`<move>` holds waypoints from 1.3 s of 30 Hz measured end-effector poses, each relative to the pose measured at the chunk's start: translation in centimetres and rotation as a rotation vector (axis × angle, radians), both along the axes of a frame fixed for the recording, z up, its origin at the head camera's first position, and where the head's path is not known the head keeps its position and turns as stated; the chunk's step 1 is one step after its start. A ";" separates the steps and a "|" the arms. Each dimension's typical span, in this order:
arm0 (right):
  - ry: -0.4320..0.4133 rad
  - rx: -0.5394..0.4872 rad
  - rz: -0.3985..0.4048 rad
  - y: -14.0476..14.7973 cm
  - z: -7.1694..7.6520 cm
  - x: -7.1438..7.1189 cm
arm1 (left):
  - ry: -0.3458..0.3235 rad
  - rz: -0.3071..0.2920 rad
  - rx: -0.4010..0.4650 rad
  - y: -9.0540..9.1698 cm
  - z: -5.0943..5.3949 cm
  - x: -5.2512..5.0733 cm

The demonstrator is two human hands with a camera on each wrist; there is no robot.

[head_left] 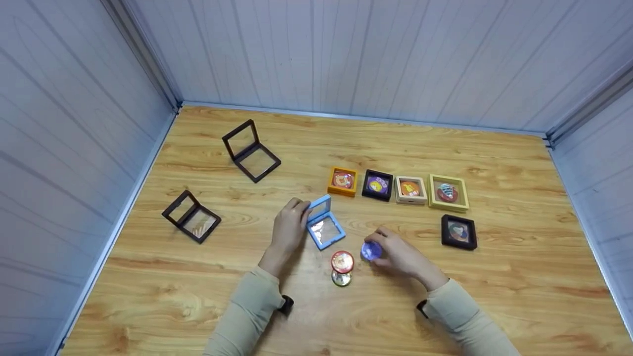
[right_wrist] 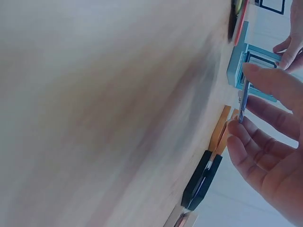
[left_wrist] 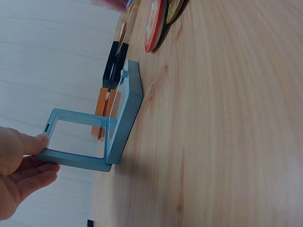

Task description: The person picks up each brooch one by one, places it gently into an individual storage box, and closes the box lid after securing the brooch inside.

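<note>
My left hand (head_left: pixel 290 225) pinches the raised lid of a blue display frame (head_left: pixel 327 232), which stands opened on the table with a clear film window in each half. In the left wrist view, thumb and fingers grip the edge of that lid (left_wrist: pixel 75 160). My right hand (head_left: pixel 398 252) holds a round purple badge (head_left: pixel 371 251) by its rim, just to the right of the blue frame. The right wrist view shows the badge (right_wrist: pixel 244 99) edge-on between thumb and fingers, above the table. Close to both hands lie a red round badge (head_left: pixel 342 261) and, partly under it, another badge (head_left: pixel 341 279).
Two dark frames, one at the back (head_left: pixel 257 160) and one at the left (head_left: pixel 193 217), stand opened. Closed frames with badges inside form a row: orange (head_left: pixel 342 191), black (head_left: pixel 377 198), cream (head_left: pixel 411 200), yellow (head_left: pixel 448 207). Another black frame (head_left: pixel 459 244) lies in front.
</note>
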State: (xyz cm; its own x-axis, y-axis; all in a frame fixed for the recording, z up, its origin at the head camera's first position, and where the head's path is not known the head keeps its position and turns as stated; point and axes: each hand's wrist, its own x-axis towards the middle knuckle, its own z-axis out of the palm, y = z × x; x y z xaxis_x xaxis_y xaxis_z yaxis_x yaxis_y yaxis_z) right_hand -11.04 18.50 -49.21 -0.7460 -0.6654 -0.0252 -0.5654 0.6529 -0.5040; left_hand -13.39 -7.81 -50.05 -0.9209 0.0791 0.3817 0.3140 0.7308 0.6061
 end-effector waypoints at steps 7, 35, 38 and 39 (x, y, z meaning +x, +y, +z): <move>0.000 -0.016 -0.020 -2.2 0.3 -1.3 | 0.021 0.008 -0.007 0.0 0.0 0.0; -0.061 -0.005 -0.011 -9.0 -0.2 -4.5 | 0.046 0.003 -0.004 0.0 -0.1 -0.1; -0.048 -0.002 -0.003 -9.3 -0.3 -4.6 | 0.061 0.004 -0.004 0.0 0.0 0.0; -0.045 -0.002 -0.001 -9.3 -0.4 -4.7 | 0.067 0.003 -0.005 0.0 0.0 0.0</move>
State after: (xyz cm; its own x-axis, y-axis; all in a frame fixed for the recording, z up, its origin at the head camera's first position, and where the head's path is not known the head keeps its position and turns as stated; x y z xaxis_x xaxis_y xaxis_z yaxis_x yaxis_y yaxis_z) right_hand -15.70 9.16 -49.59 -0.7449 -0.6647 -0.0577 -0.5414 0.6527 -0.5300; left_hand -13.38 -7.77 -50.06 -0.8938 0.0782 0.4417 0.3510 0.7350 0.5801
